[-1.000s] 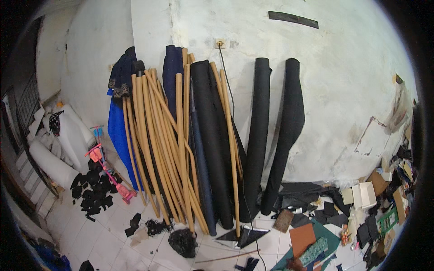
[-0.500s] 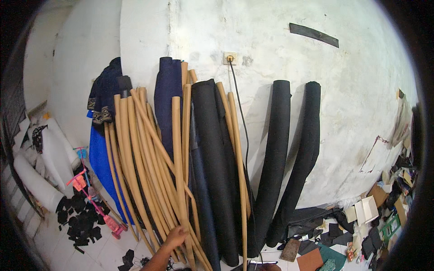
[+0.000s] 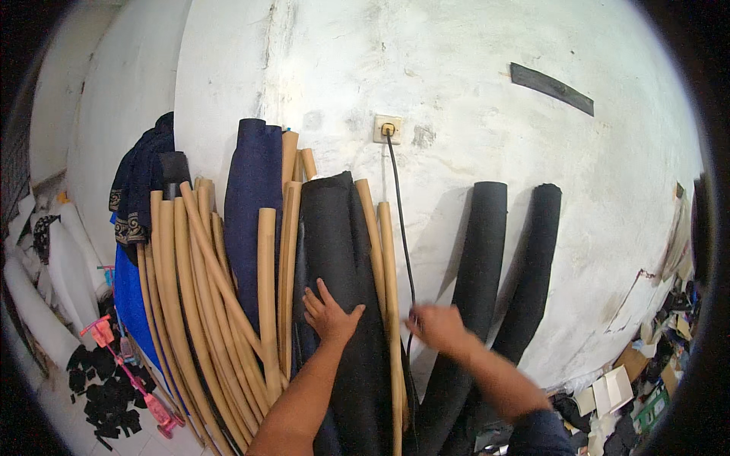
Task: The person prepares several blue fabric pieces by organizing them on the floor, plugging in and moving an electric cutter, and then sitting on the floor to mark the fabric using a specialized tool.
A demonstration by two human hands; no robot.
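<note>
My left hand lies with spread fingers against the front of a thick, upright black fabric roll. My right hand, slightly blurred, has its fingers curled closed at the black power cable, which seems pinched between them. The cable hangs from a plug in the wall socket. Between the hands stands a slim brown cardboard tube. Behind my right forearm, another black fabric roll leans on the wall.
Several brown tubes lean in a bundle at left, beside a navy fabric roll. A further black roll stands at right. A pink scooter and black scraps lie at lower left. Mixed clutter fills the lower right.
My left hand has left the cardboard tubes and moved up and right onto the black roll. My right hand has come up from the lower edge to the cable. The view has shifted closer.
</note>
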